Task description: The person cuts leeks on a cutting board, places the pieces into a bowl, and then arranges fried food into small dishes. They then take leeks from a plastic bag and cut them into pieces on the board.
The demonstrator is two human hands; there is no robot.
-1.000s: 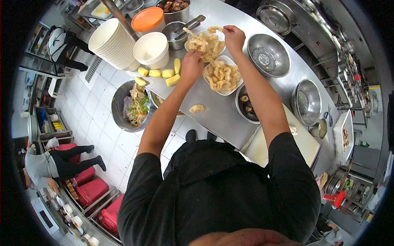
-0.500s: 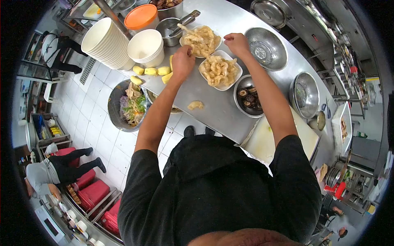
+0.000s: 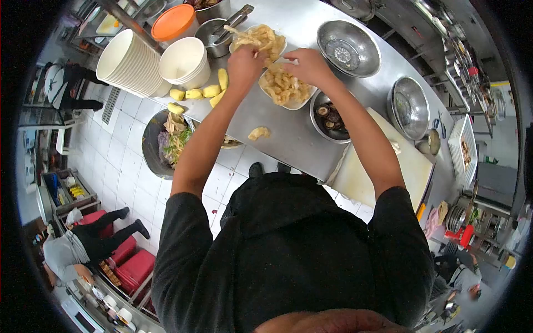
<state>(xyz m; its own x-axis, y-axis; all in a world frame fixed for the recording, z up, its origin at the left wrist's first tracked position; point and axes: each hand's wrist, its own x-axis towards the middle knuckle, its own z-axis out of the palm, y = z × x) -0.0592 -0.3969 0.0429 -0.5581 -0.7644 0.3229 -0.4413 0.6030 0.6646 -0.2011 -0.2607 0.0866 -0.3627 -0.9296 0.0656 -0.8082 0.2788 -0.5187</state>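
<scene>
Two white bowls hold puffy, pale golden pieces that look fried: a far bowl (image 3: 232, 46) and a near bowl (image 3: 299, 105). My left hand (image 3: 246, 66) is at the near edge of the far bowl, its fingers curled together against the golden pieces (image 3: 263, 40); what lies between the fingertips is hidden. Over the far rim of the near bowl is my right hand (image 3: 308, 66), thumb and fingers apart, fingertips close to the pieces. One loose golden piece (image 3: 259, 132) lies on the steel table (image 3: 277, 145). A steel bowl of dark mushrooms (image 3: 331, 117) stands under my right forearm.
Peeled yellow chunks (image 3: 194, 94) sit beside stacked white tubs (image 3: 186, 62). Behind are an orange-lidded container (image 3: 174, 23) and a steel pot with tongs (image 3: 212, 36). Steel bowls (image 3: 350, 49) and a cutting board (image 3: 363, 166) stand right. A scrap bin (image 3: 150, 152) is left; other people work farther off.
My right hand has come left and toward me, from beside the far bowl to above the near bowl. My left hand has dropped slightly nearer. The whole view has shifted a little.
</scene>
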